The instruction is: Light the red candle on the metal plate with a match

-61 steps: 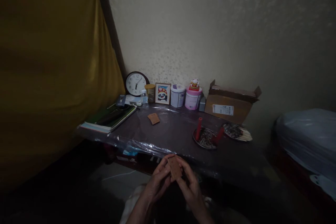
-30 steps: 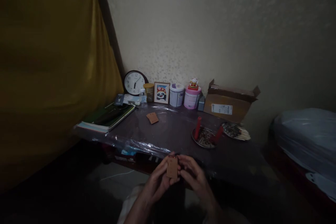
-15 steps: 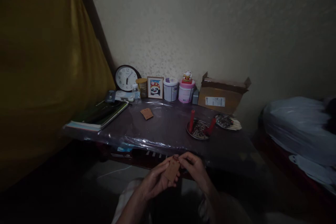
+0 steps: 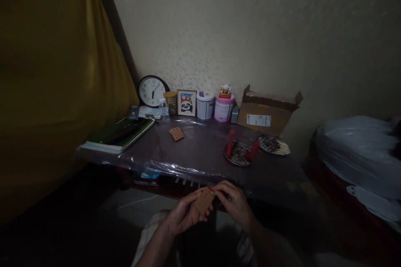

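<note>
Brown card tag (image 4: 204,201) sits tilted btwn L hand (image 4: 184,212) & R hand (image 4: 235,204), both pinching it.

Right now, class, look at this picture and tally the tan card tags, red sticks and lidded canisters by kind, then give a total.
tan card tags: 2
red sticks: 2
lidded canisters: 3
total: 7

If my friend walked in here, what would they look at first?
Probably the left hand and right hand up front, with a small brown card between them. Next, along the back of the table, a round wall clock, a framed panda picture and an open cardboard box. On the right, red sticks rise from a metal plate.
</note>
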Action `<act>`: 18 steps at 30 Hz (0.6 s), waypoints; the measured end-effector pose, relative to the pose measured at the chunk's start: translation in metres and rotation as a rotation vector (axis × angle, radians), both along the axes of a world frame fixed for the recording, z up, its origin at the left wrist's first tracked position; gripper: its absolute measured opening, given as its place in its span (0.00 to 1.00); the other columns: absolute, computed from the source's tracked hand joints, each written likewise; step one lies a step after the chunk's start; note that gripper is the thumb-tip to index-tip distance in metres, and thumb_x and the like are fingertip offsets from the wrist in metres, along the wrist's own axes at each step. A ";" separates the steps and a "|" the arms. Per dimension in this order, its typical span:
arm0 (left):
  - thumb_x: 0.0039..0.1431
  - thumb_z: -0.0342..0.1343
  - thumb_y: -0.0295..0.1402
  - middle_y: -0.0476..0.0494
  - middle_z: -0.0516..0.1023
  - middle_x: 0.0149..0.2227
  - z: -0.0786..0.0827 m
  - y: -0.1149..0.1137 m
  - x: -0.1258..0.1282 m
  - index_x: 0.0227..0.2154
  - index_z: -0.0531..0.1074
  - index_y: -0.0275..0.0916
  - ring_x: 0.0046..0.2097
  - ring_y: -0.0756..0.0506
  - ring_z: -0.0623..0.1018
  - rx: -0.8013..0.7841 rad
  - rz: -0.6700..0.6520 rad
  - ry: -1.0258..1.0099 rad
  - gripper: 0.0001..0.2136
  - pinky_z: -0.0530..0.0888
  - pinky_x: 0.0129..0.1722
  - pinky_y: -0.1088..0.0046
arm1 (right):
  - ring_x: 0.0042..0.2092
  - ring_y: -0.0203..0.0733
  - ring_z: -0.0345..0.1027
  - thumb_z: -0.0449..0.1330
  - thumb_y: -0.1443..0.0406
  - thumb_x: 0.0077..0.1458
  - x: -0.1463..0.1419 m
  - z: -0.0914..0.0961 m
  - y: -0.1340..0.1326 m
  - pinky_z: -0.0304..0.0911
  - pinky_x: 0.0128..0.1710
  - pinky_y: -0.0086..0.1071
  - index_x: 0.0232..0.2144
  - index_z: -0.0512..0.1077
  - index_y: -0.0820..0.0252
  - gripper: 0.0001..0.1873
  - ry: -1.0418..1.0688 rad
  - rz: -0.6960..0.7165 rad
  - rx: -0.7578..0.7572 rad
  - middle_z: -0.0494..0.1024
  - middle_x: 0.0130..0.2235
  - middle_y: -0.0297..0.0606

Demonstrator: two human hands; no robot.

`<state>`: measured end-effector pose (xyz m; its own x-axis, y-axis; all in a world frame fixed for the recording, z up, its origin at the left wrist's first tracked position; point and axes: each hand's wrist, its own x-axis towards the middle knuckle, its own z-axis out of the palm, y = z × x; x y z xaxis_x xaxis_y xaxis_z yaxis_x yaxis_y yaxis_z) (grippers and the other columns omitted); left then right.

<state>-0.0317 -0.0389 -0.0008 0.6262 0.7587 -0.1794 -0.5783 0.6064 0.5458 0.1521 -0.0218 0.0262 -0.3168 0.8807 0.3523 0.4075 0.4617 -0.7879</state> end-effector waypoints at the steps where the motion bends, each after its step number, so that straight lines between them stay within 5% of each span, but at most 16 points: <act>1: 0.59 0.46 0.35 0.37 0.78 0.31 0.000 0.000 0.000 0.45 0.68 0.32 0.29 0.48 0.76 -0.005 -0.003 0.002 0.16 0.68 0.28 0.74 | 0.36 0.37 0.70 0.54 0.63 0.56 0.000 0.001 -0.001 0.63 0.37 0.30 0.32 0.74 0.54 0.08 -0.022 0.016 0.010 0.75 0.32 0.34; 18: 0.58 0.47 0.37 0.39 0.77 0.26 -0.001 0.000 -0.005 0.41 0.71 0.32 0.24 0.49 0.75 -0.073 -0.042 0.050 0.15 0.68 0.23 0.77 | 0.36 0.38 0.70 0.53 0.63 0.57 0.000 0.001 -0.005 0.63 0.38 0.30 0.36 0.74 0.52 0.09 -0.126 0.085 0.001 0.75 0.34 0.34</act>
<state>-0.0363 -0.0386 -0.0016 0.6463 0.7155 -0.2651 -0.5245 0.6689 0.5267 0.1522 -0.0271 0.0269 -0.4322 0.8485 0.3055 0.4625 0.4994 -0.7326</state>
